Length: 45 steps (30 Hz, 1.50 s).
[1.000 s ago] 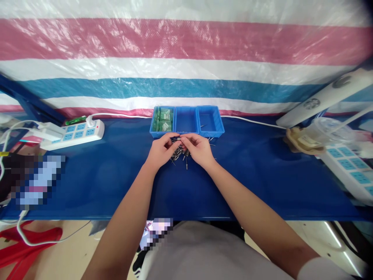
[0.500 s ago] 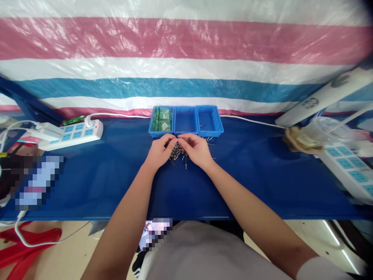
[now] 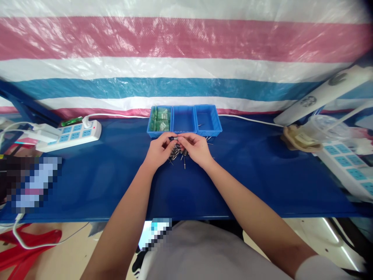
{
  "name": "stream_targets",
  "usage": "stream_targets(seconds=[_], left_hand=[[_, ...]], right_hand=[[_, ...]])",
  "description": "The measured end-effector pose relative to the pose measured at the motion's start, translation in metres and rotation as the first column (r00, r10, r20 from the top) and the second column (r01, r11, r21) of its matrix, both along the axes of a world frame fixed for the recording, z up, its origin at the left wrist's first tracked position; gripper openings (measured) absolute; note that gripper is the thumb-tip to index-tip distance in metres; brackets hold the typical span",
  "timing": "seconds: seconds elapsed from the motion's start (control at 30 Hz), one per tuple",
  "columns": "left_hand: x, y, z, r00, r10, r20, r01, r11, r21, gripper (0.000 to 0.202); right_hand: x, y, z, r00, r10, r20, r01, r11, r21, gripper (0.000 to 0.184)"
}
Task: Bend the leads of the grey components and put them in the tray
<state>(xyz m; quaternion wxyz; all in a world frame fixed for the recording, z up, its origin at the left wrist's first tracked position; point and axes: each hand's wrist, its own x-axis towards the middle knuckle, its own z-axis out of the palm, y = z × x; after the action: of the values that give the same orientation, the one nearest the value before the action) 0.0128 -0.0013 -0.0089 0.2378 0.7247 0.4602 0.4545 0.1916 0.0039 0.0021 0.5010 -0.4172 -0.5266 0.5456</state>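
Observation:
My left hand (image 3: 161, 151) and my right hand (image 3: 197, 149) meet over a pile of blind rivets (image 3: 175, 152) on the blue table. Between the pinched fingertips of both hands is a small dark and silver piece (image 3: 174, 138), its exact kind too small to tell. One rivet (image 3: 184, 164) lies apart, toward me. Just beyond my fingers stand three joined blue bins. In the left bin (image 3: 149, 130) are green-and-clear packets (image 3: 163, 116). The middle bin (image 3: 183, 116) shows its bare floor, partly hidden by my hands. A thin rivet lies in the right bin (image 3: 208, 116).
A white power strip (image 3: 87, 132) sits at the left, with a phone (image 3: 37, 182) nearer me. At the right are a clear plastic cup (image 3: 323, 130) in a brown holder, a second power strip (image 3: 346, 163) and a leaning white tube (image 3: 314, 95). A striped sheet (image 3: 186, 42) hangs behind.
The small dark and silver piece now shows between my fingertips, where it was hidden before. My hands stay almost in place, and the view has shifted slightly.

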Motion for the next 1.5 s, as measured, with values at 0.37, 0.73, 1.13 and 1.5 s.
stream_targets(seconds=[0.37,0.73,1.13,1.5], left_hand=[[-0.0031,-0.0004,0.0052,0.999,-0.005,-0.040,0.003,0.998,-0.057,0.031],[0.0010,0.0004,0.0012,0.999,0.026,0.024,-0.025,0.999,-0.023,0.025],[-0.0028,-0.0011,0.0049,1.000,-0.012,-0.013,0.012,0.997,-0.071,0.027],[0.0000,0.0006,0.0017,0.999,-0.006,0.035,0.007,1.000,-0.011,0.031]], right_hand=[[-0.0015,-0.0038,-0.0029,0.996,-0.023,0.092,0.014,0.995,0.095,0.037],[0.0034,0.0012,0.0003,0.996,-0.040,0.082,0.033,0.996,0.079,0.038],[0.0002,-0.0042,0.0007,0.995,-0.034,0.097,0.021,0.991,0.132,0.033],[0.0075,0.0026,0.0024,0.994,-0.072,0.086,0.061,0.991,0.123,0.033]])
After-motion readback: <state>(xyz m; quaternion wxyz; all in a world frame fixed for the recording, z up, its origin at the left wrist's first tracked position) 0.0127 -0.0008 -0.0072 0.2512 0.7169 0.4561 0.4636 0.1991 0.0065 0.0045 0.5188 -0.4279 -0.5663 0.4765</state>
